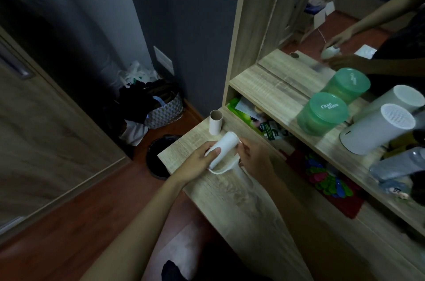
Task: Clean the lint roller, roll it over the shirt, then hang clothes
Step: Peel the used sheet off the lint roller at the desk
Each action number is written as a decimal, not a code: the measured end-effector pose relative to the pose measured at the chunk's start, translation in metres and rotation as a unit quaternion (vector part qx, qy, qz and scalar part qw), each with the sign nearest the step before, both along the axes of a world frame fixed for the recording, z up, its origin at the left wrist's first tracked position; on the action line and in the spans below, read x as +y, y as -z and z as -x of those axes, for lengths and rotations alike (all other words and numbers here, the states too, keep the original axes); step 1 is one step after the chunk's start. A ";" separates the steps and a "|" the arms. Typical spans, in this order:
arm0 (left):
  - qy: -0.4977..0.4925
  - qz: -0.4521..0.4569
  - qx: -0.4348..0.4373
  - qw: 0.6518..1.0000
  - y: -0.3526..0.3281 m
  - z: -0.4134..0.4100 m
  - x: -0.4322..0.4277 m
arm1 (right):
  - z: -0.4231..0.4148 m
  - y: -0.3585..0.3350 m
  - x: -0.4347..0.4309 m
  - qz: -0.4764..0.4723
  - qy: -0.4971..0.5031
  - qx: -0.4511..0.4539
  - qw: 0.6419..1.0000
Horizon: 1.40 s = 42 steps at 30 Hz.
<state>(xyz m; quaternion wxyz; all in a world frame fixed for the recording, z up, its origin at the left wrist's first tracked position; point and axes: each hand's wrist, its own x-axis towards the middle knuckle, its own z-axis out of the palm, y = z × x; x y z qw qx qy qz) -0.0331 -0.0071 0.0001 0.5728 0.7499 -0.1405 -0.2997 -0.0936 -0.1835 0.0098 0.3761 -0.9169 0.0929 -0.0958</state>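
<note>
Over the wooden desk (241,200) the left hand (197,161) grips the white lint roller (226,145), fingers wrapped round its near end, thumb on top. The right hand (255,158) pinches a peeled sheet (224,169) that curls away beneath the roll. An empty cardboard tube (215,122) stands upright just beyond, at the desk's corner. On the floor, a patterned basket (165,112) is heaped with dark clothes (138,101), spilling over the rim. Beside the desk sits a black-lined bin (156,158), too dark inside to read. On the shelf there's a green lidded tub (322,115), contents unclear through the cloudy wall. The cubby below holds bright clips (326,179) on red cloth. The roller's handle is hidden in the grip, and the mirror (345,16) repeats the hands only dimly.
</note>
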 end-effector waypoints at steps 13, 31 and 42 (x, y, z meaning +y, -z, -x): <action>-0.003 -0.084 -0.098 0.992 -0.008 0.005 -0.017 | -0.003 -0.003 0.004 0.067 0.047 -0.068 0.994; -0.036 -0.029 -0.043 0.998 -0.006 0.007 -0.019 | -0.017 -0.002 -0.001 0.112 0.019 -0.115 0.987; -0.060 -0.005 -0.019 0.998 -0.020 -0.004 -0.028 | -0.018 -0.005 -0.004 0.152 -0.040 -0.160 0.974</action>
